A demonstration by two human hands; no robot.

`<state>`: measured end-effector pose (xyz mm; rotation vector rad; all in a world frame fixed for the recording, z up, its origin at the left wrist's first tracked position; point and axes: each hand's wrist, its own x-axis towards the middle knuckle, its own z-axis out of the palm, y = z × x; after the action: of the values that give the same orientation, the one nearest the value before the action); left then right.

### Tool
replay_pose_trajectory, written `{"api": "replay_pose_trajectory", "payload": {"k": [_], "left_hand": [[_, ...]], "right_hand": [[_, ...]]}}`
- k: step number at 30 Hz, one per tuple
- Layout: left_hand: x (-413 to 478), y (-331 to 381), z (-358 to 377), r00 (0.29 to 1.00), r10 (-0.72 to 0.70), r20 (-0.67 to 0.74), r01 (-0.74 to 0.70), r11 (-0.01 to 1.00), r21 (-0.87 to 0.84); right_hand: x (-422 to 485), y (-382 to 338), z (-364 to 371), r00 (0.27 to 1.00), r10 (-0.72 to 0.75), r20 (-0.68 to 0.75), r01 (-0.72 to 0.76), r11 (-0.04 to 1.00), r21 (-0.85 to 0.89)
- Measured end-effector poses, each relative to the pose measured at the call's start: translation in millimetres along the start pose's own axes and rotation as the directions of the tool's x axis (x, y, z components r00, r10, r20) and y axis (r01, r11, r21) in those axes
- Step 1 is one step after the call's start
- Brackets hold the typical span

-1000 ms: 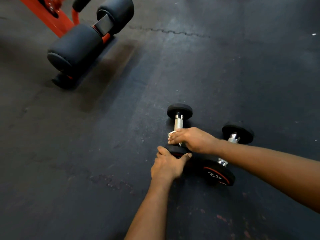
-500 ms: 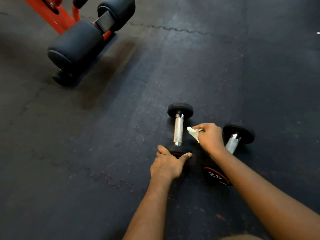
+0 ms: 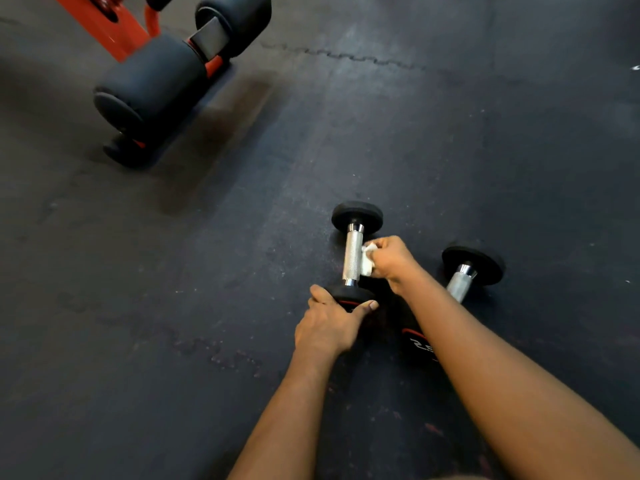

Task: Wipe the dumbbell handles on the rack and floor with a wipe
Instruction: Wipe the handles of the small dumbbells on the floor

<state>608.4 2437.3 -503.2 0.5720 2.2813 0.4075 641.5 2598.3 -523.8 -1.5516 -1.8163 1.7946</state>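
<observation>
Two small black dumbbells with knurled steel handles lie on the dark rubber floor. The left dumbbell (image 3: 353, 252) points away from me. My left hand (image 3: 330, 323) grips its near head. My right hand (image 3: 393, 259) pinches a crumpled white wipe (image 3: 367, 258) and holds it against the right side of that handle. The right dumbbell (image 3: 465, 273) lies beside it, its near head partly hidden under my right forearm.
An orange exercise bench frame (image 3: 114, 27) with black foam roller pads (image 3: 152, 81) stands at the upper left. A jagged seam between floor mats (image 3: 346, 57) runs across the top.
My right hand left the handle's near end, drew off to the right with the wipe, and now has come back against the handle's right side. My left hand stayed on the near head.
</observation>
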Motion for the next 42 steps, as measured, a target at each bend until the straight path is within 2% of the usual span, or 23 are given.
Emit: {"api": "replay_pose_trajectory", "payload": {"k": [2, 4, 6, 7, 9, 11, 12, 14, 15, 18, 20, 21, 23, 25, 26, 28, 30, 33, 35, 36, 39, 41, 42], "left_hand": [[1, -1, 0, 1.000, -0.011, 0.015, 0.011, 1.000, 0.000], [1, -1, -1, 1.000, -0.008, 0.017, 0.008, 1.000, 0.005], [-2, -1, -1, 1.000, 0.007, 0.004, -0.007, 1.000, 0.012], [-3, 0, 0, 1.000, 0.015, -0.006, -0.015, 1.000, 0.011], [-3, 1, 1, 1.000, 0.016, -0.011, -0.016, 1.000, 0.002], [-3, 1, 1, 1.000, 0.008, 0.000, -0.008, 1.000, -0.001], [-2, 1, 1, 1.000, 0.006, 0.005, -0.006, 1.000, 0.001], [0, -1, -1, 1.000, -0.003, 0.013, 0.003, 1.000, 0.005], [1, -1, -1, 1.000, -0.006, 0.023, 0.006, 1.000, 0.004], [0, -1, -1, 1.000, 0.003, 0.024, -0.002, 1.000, -0.007], [-1, -1, -2, 1.000, 0.010, 0.025, -0.010, 1.000, -0.020], [-1, -2, -1, 0.999, 0.011, 0.031, -0.011, 1.000, -0.025], [0, -3, -2, 0.999, 0.014, 0.035, -0.013, 0.999, -0.030], [-1, -3, -2, 0.999, 0.017, 0.032, -0.015, 0.999, -0.048], [-2, -4, -2, 0.999, 0.020, 0.031, -0.018, 0.998, -0.055], [-3, -1, -1, 0.999, 0.024, 0.031, -0.022, 0.998, -0.064], [-4, -1, -1, 0.999, 0.020, 0.040, -0.017, 0.998, -0.060], [-3, -2, -2, 0.998, 0.019, 0.060, -0.017, 0.999, -0.037], [-2, -2, -1, 0.998, 0.018, 0.052, -0.016, 0.999, -0.036], [-1, -1, -1, 0.999, 0.018, 0.047, -0.016, 0.999, -0.037], [-1, -1, 1, 0.999, 0.016, 0.046, -0.014, 0.999, -0.049], [0, -2, 2, 0.999, 0.013, 0.046, -0.011, 0.998, -0.055], [1, -4, 0, 0.999, 0.013, 0.045, -0.010, 0.998, -0.055]], "right_hand": [[-1, -5, 8, 1.000, -0.003, 0.000, 0.003, 0.993, 0.117], [-9, 6, 9, 0.997, -0.032, 0.072, 0.032, 0.999, 0.005], [-16, 22, 2, 0.991, -0.004, 0.137, 0.029, 0.983, -0.183], [-15, 26, 0, 0.990, 0.006, 0.139, 0.025, 0.975, -0.219], [-3, 16, 1, 1.000, 0.003, 0.007, -0.002, 0.991, -0.134], [10, -4, 7, 0.987, -0.020, -0.159, 0.026, 0.999, 0.035], [13, -12, 10, 0.972, -0.035, -0.231, 0.051, 0.997, 0.064], [10, -13, 16, 0.939, -0.118, -0.322, 0.107, 0.993, -0.051], [2, -7, 15, 0.929, -0.190, -0.318, 0.155, 0.979, -0.132], [-31, 15, 6, 0.878, -0.445, -0.174, 0.375, 0.868, -0.325], [-36, 23, -4, 0.822, -0.566, 0.062, 0.547, 0.753, -0.365], [-34, 21, -9, 0.766, -0.599, 0.234, 0.635, 0.650, -0.417], [-22, 5, -14, 0.625, -0.544, 0.560, 0.773, 0.330, -0.542], [-9, -21, -18, 0.517, -0.397, 0.758, 0.829, 0.013, -0.559], [-3, -36, -21, 0.500, -0.328, 0.801, 0.826, -0.098, -0.556], [6, -61, -23, 0.521, -0.294, 0.801, 0.756, -0.278, -0.593], [12, -68, -18, 0.548, -0.312, 0.776, 0.679, -0.374, -0.631], [0, -43, 1, 0.504, -0.186, 0.844, 0.747, -0.398, -0.533], [-10, -36, 5, 0.472, -0.098, 0.876, 0.820, -0.316, -0.477], [-11, -41, 4, 0.491, -0.130, 0.861, 0.814, -0.285, -0.507], [6, -54, -12, 0.572, -0.372, 0.731, 0.702, -0.240, -0.671], [11, -49, -17, 0.564, -0.474, 0.677, 0.687, -0.186, -0.703], [10, -43, -16, 0.570, -0.468, 0.676, 0.701, -0.152, -0.697]]}}
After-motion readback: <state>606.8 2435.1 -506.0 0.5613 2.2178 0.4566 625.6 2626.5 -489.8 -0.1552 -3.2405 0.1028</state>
